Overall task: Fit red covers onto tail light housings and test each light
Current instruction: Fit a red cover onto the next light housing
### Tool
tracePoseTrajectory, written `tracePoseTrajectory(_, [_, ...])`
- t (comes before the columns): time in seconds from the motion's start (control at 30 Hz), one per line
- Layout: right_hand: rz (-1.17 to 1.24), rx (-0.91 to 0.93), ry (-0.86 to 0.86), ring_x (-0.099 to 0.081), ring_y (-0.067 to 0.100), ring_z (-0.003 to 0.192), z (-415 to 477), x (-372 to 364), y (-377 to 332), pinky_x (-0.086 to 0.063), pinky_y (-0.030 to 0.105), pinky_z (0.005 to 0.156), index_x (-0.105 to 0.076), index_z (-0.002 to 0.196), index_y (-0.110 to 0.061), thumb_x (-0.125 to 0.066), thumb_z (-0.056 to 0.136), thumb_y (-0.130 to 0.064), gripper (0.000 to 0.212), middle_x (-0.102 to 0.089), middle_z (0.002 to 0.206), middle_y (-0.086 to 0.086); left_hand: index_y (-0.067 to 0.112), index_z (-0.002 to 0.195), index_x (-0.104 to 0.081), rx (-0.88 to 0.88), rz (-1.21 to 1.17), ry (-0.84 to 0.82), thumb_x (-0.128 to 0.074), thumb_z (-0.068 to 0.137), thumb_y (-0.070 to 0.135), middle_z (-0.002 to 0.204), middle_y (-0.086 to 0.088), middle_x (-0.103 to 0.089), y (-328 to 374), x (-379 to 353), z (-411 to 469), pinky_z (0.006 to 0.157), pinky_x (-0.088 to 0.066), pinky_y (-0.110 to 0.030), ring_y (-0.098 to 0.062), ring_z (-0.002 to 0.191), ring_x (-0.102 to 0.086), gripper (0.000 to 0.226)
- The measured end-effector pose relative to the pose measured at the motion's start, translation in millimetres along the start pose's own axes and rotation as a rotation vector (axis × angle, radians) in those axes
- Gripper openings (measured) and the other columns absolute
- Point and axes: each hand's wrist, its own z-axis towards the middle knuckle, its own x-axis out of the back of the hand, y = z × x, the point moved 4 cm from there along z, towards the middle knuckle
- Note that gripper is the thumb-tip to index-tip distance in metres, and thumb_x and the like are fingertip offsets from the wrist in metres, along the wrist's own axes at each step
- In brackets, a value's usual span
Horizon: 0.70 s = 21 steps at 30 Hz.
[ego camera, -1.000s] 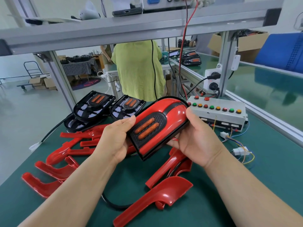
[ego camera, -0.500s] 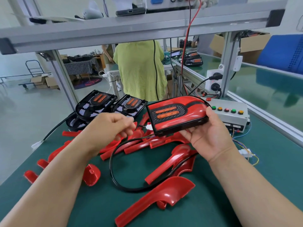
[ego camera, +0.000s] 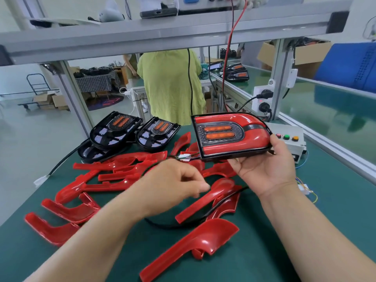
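Observation:
My right hand [ego camera: 264, 171] grips from below an assembled tail light [ego camera: 230, 137], a black housing with a red cover and two orange strips, held level above the bench. Its white plug [ego camera: 185, 156] hangs at its left edge. The light's black cable [ego camera: 203, 215] runs under my blurred left hand [ego camera: 175, 184], whose fingers are curled round it. Two bare black housings [ego camera: 116, 127] [ego camera: 157, 131] lie at the back left, with a third [ego camera: 87, 153] under them. Several loose red covers [ego camera: 122, 165] are scattered over the green mat, and one [ego camera: 195, 247] lies nearest me.
A grey test box [ego camera: 293, 139] with coloured buttons sits behind my right hand, with loose wires [ego camera: 305, 189] beside it. An aluminium frame post [ego camera: 73, 96] rises at the back left. A person in a green shirt [ego camera: 171, 88] stands beyond the bench.
My left hand let go of the tail light, went to its plug, then slid down along the cable. My right hand turned the light level and carried it right.

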Motion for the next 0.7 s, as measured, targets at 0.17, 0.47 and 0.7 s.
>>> tracePoseTrajectory(0.17, [0.099, 0.040, 0.034, -0.068, 0.029, 0.111, 1, -1, -11, -0.058, 0.055, 0.080, -0.058, 0.134, -0.013, -0.043, 0.097, -0.051, 0.055, -0.069, 0.124, 0.014, 0.020, 0.097, -0.074, -0.199, 0.264, 0.158, -0.065, 0.091, 0.034, 0.091, 0.006, -0.063, 36, -50, 20, 0.084, -0.044, -0.026, -0.008, 0.091, -0.059, 0.018])
tracePoseTrajectory(0.47, [0.110, 0.069, -0.016, -0.066, 0.030, 0.115, -3, -7, -22, -0.049, 0.056, 0.099, -0.053, 0.141, -0.014, -0.043, 0.096, -0.051, 0.059, -0.066, 0.128, 0.015, 0.018, 0.098, -0.071, -0.067, 0.606, 0.110, -0.066, 0.088, 0.032, 0.112, -0.007, -0.058, 44, -72, 57, 0.081, -0.046, -0.036, -0.030, 0.106, -0.058, 0.019])
tracePoseTrajectory(0.7, [0.058, 0.161, -0.062, -0.068, 0.028, 0.112, -2, -3, -40, -0.057, 0.050, 0.086, -0.068, 0.117, -0.017, -0.034, 0.097, -0.063, 0.060, -0.071, 0.122, 0.011, 0.024, 0.082, -0.060, -0.046, 0.399, 0.205, -0.066, 0.089, 0.027, 0.080, 0.005, -0.063, 41, 6, 21, 0.072, -0.047, -0.032, -0.015, 0.078, -0.059, 0.009])
